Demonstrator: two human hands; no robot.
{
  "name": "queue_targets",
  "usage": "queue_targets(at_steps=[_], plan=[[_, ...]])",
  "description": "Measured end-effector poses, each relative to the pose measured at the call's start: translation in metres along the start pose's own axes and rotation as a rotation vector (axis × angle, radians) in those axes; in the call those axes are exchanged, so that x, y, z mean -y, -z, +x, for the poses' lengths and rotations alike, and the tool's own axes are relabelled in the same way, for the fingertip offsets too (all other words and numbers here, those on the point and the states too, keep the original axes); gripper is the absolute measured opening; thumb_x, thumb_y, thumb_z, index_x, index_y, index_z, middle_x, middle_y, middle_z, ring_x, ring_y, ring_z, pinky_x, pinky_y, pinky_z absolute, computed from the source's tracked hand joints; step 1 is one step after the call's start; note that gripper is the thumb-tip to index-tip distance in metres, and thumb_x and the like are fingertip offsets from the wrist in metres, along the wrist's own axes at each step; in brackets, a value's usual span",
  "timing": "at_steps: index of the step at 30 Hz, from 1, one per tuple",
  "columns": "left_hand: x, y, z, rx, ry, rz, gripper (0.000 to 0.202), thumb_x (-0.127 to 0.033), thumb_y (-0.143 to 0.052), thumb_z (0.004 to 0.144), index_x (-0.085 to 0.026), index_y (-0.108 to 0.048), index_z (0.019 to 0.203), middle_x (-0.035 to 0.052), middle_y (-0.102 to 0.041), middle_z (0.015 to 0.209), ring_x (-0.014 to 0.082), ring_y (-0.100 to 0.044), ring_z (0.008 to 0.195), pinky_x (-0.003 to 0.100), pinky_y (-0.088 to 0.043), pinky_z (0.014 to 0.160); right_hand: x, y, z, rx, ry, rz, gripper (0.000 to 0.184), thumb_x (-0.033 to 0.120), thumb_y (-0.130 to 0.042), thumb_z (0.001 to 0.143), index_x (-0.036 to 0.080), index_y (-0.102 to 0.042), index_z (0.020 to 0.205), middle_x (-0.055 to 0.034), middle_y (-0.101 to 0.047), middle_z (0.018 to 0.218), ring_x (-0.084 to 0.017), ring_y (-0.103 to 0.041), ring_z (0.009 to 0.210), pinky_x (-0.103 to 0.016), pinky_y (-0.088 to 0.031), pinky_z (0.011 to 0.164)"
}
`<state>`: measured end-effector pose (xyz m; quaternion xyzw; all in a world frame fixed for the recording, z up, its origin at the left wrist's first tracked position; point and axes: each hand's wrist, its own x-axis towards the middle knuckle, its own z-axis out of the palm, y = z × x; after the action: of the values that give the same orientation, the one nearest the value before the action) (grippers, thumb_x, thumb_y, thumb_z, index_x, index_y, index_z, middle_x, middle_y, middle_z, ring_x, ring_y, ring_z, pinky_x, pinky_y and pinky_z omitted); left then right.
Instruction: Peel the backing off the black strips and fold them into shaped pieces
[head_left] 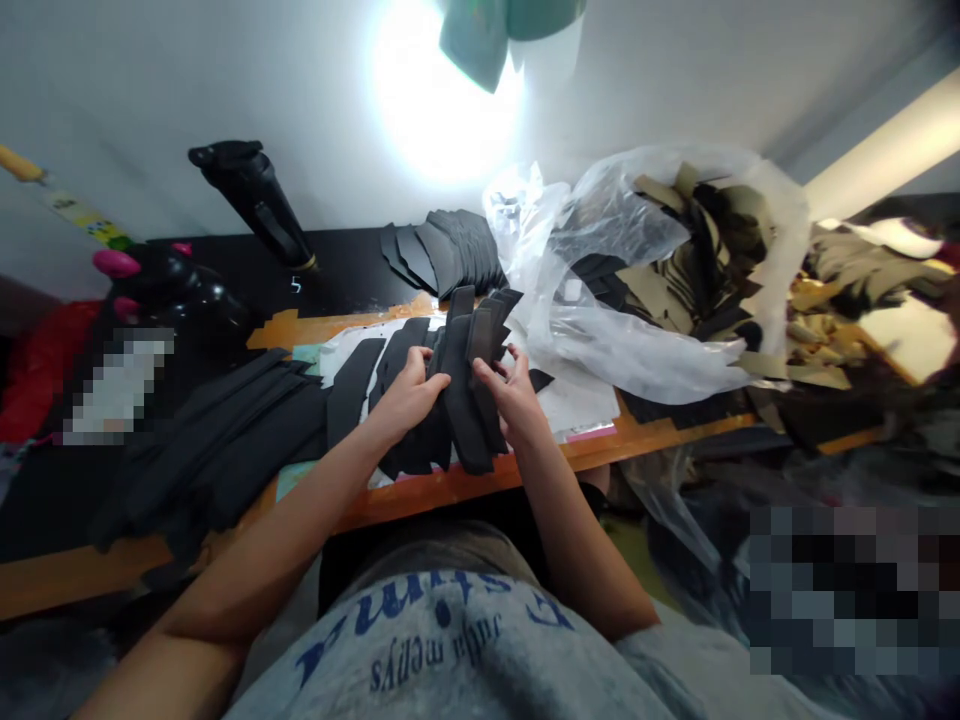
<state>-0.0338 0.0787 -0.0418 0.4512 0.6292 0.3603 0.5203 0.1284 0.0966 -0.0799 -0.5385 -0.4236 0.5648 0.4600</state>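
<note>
The left hand (406,396) and right hand (511,392), fingers curled, pinch one bundle of black strips (461,395) over the bench (450,490); one pile of black strips (217,440) lies left; one plastic bag (630,350) sits far right.

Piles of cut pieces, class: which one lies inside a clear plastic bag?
The black and tan heap at the right; the black stack behind and the black strips at left lie outside the bag.

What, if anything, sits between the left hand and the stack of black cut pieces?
Nothing visible: the left hand lies directly against the stack of black cut pieces, and the right hand touches it from the other side.
</note>
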Motion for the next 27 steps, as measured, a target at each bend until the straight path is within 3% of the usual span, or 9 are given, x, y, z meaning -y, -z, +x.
queue_targets(at_steps=[4,6,9,12,16,20,23,27], plan=[[0.013,-0.025,-0.008,0.095,0.002,-0.215,0.033,-0.031,-0.052,0.088,-0.023,-0.043,0.119,0.0049,-0.06,0.11,0.0185,-0.061,0.098,0.03,-0.051,0.086,0.017,0.012,-0.009,0.033,-0.12,0.118,0.12,0.056,-0.087,0.065,0.022,-0.019,0.158,-0.0195,-0.052,0.146,-0.031,-0.063,0.121,-0.045,-0.057,0.098],[0.021,-0.039,-0.013,0.105,-0.058,-0.178,0.03,-0.027,-0.051,0.088,-0.023,-0.043,0.117,0.0072,-0.055,0.121,0.019,-0.056,0.114,0.033,-0.046,0.101,0.018,0.021,-0.011,0.052,-0.076,0.033,0.12,0.053,-0.089,0.063,0.019,-0.023,0.157,-0.0192,-0.056,0.141,-0.032,-0.063,0.122,-0.048,-0.055,0.102],[0.032,-0.056,-0.015,0.103,-0.121,-0.134,0.03,-0.023,-0.05,0.088,-0.022,-0.038,0.116,0.0096,-0.049,0.13,0.0192,-0.048,0.129,0.035,-0.035,0.114,0.009,0.034,-0.01,-0.038,0.035,-0.137,0.112,0.057,-0.082,0.071,0.017,-0.025,0.158,-0.0191,-0.056,0.143,-0.033,-0.057,0.131,-0.051,-0.046,0.112],[0.034,-0.067,-0.009,0.114,-0.112,-0.157,0.035,-0.027,-0.055,0.087,-0.023,-0.032,0.113,0.01,-0.05,0.128,0.0207,-0.052,0.126,0.036,-0.037,0.112,0.002,0.04,-0.011,-0.043,0.029,-0.216,0.104,0.063,-0.075,0.078,0.019,-0.027,0.16,-0.017,-0.055,0.145,-0.032,-0.054,0.136,-0.052,-0.043,0.114],[0.028,-0.078,-0.002,0.163,-0.125,-0.181,0.047,-0.027,-0.066,0.081,-0.024,-0.028,0.108,0.0053,-0.057,0.111,0.0202,-0.06,0.108,0.036,-0.045,0.1,0.001,0.043,-0.015,-0.016,0.114,-0.178,0.098,0.055,-0.083,0.072,0.018,-0.04,0.153,-0.0131,-0.058,0.144,-0.03,-0.055,0.134,-0.047,-0.039,0.119],[0.028,-0.082,0.001,0.155,-0.128,-0.266,0.064,-0.031,-0.069,0.082,-0.025,-0.026,0.128,0.0072,-0.059,0.124,0.0204,-0.06,0.116,0.036,-0.045,0.105,-0.001,0.056,-0.016,-0.109,0.104,-0.006,0.073,0.062,-0.072,0.081,0.02,-0.054,0.138,-0.0102,-0.065,0.134,-0.029,-0.06,0.128,-0.045,-0.047,0.112],[0.033,-0.082,0.007,0.144,-0.178,-0.273,0.071,-0.041,-0.073,0.082,-0.025,-0.028,0.135,0.0091,-0.058,0.129,0.0213,-0.061,0.119,0.035,-0.046,0.106,-0.006,0.067,-0.012,-0.148,0.01,0.004,0.074,0.068,-0.072,0.078,0.02,-0.056,0.132,-0.0114,-0.068,0.125,-0.03,-0.065,0.118,-0.046,-0.053,0.104],[0.038,-0.084,0.019,0.111,-0.172,-0.165,0.063,-0.039,-0.072,0.082,-0.024,-0.033,0.129,0.0067,-0.065,0.113,0.0207,-0.067,0.102,0.036,-0.052,0.095,-0.011,0.066,0.004,-0.181,0.066,-0.128,0.086,0.067,-0.077,0.072,0.018,-0.047,0.136,-0.0136,-0.068,0.12,-0.029,-0.068,0.109,-0.047,-0.054,0.1]])
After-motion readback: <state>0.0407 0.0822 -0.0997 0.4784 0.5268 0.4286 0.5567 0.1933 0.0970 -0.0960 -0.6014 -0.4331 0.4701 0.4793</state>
